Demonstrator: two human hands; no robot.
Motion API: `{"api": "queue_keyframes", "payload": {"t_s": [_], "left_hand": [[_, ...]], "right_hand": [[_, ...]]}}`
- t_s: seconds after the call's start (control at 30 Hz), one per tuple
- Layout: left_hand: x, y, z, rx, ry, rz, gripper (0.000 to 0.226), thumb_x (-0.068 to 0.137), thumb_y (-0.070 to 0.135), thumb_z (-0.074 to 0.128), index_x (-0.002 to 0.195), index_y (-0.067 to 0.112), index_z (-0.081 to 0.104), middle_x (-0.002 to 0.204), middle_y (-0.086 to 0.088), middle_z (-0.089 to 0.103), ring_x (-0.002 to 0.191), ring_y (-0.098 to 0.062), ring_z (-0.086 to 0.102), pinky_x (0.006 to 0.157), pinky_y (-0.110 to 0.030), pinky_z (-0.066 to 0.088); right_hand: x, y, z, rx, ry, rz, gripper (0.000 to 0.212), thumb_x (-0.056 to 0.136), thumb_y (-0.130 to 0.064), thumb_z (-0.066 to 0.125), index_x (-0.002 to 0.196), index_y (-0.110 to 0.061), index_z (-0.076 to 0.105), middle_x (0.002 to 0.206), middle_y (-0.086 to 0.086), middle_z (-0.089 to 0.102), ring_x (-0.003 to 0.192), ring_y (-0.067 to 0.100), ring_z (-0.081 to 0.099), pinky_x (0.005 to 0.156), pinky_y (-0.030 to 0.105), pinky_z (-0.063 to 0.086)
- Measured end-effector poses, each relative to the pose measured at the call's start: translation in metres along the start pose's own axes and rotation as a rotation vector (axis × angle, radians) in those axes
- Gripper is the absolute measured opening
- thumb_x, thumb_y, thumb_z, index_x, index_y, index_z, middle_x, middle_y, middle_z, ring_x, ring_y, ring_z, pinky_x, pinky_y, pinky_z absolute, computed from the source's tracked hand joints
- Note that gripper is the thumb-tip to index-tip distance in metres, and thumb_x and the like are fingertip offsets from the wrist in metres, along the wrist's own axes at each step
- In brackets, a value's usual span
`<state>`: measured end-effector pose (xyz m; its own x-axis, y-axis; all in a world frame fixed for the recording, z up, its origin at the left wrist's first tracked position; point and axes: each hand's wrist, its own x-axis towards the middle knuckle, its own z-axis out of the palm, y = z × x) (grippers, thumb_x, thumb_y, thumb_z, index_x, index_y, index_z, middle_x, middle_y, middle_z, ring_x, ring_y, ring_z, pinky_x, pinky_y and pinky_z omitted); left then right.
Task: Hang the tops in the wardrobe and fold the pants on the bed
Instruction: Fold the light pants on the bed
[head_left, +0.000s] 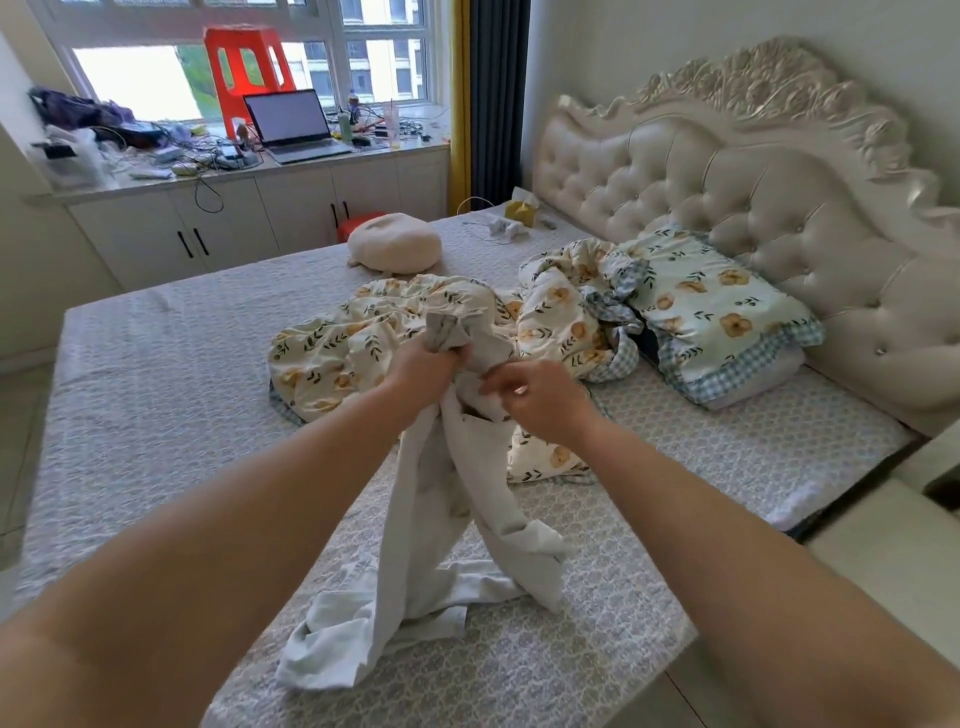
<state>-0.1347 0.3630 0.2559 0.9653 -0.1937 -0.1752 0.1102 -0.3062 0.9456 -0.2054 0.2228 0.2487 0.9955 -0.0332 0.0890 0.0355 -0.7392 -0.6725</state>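
Garment (457, 493) hangs bunched: left hand (421, 369) grips its top, right hand (535, 395) pinches cloth just beside. Its lower end trails on the bed (156, 389) below the hands; nothing looks folded or hung yet.

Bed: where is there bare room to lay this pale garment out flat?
Widest bare patch: left side of the bed, between floral quilt, round cushion and the left edge. A narrower strip right of the quilt, in front of the pillow. Crowded: the middle, where the quilt is heaped, and by the headboard.
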Motion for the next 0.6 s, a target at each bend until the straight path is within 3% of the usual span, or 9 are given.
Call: {"api": "queue_keyframes", "payload": {"t_s": [0.07,0.13,0.2,0.27,0.4,0.5,0.6], "left_hand": [[0.001,0.002,-0.011,-0.003,-0.124,0.007,0.006,0.084,0.022,0.071,0.083,0.025,0.066,0.091,-0.004,0.069,0.094,-0.025,0.064,0.089,-0.04,0.053],[-0.002,0.008,-0.02,0.035,-0.298,0.018,0.01,0.084,0.012,0.07,0.084,0.021,0.066,0.092,-0.005,0.068,0.093,-0.024,0.064,0.091,-0.039,0.052],[-0.008,0.016,-0.025,0.075,-0.464,0.01,0.014,0.085,0.002,0.065,0.084,0.016,0.066,0.088,-0.003,0.068,0.088,-0.02,0.064,0.085,-0.032,0.054],[-0.012,0.019,-0.029,0.117,-0.583,-0.011,0.015,0.085,-0.003,0.062,0.089,0.011,0.066,0.093,-0.004,0.068,0.09,-0.019,0.064,0.086,-0.029,0.054],[-0.013,0.009,-0.038,0.055,-0.595,-0.08,0.019,0.085,-0.006,0.059,0.099,0.005,0.065,0.105,-0.013,0.067,0.1,-0.027,0.063,0.093,-0.039,0.052],[-0.016,0.005,-0.04,0.027,-0.583,-0.113,0.022,0.084,-0.011,0.058,0.092,0.008,0.065,0.096,-0.009,0.068,0.092,-0.024,0.064,0.083,-0.033,0.056],[-0.016,0.003,-0.045,0.017,-0.563,-0.11,0.022,0.085,-0.012,0.055,0.092,0.006,0.064,0.092,-0.009,0.068,0.086,-0.022,0.065,0.079,-0.032,0.057]], "right_hand": [[0.003,0.012,-0.016,-0.043,0.114,0.045,0.036,0.083,-0.011,0.063,0.118,-0.017,0.058,0.122,0.0,0.057,0.109,0.017,0.056,0.094,0.036,0.048],[0.009,0.019,-0.031,-0.149,0.05,0.05,0.076,0.076,-0.029,0.074,0.139,-0.022,0.033,0.14,0.001,0.037,0.126,0.018,0.038,0.105,0.038,0.036],[0.015,0.015,-0.04,-0.447,-0.083,-0.067,0.102,0.067,-0.045,0.077,0.147,-0.031,0.015,0.151,-0.004,0.022,0.137,0.02,0.023,0.111,0.038,0.023],[0.017,0.007,-0.04,-0.636,-0.153,-0.165,0.1,0.063,-0.053,0.077,0.144,-0.034,0.022,0.149,-0.005,0.029,0.136,0.02,0.025,0.111,0.035,0.021],[0.01,0.01,-0.032,-0.62,-0.345,0.001,0.079,0.063,-0.054,0.077,0.132,-0.035,0.043,0.125,0.0,0.051,0.117,0.022,0.047,0.096,0.031,0.038],[0.006,0.016,-0.025,-0.593,-0.453,0.051,0.087,0.058,-0.058,0.079,0.134,-0.035,0.044,0.126,-0.007,0.044,0.118,0.019,0.041,0.103,0.037,0.037],[0.003,0.012,-0.02,-0.49,-0.551,0.074,0.099,0.054,-0.054,0.083,0.14,-0.031,0.037,0.139,-0.01,0.035,0.128,0.017,0.034,0.111,0.04,0.03]]}}
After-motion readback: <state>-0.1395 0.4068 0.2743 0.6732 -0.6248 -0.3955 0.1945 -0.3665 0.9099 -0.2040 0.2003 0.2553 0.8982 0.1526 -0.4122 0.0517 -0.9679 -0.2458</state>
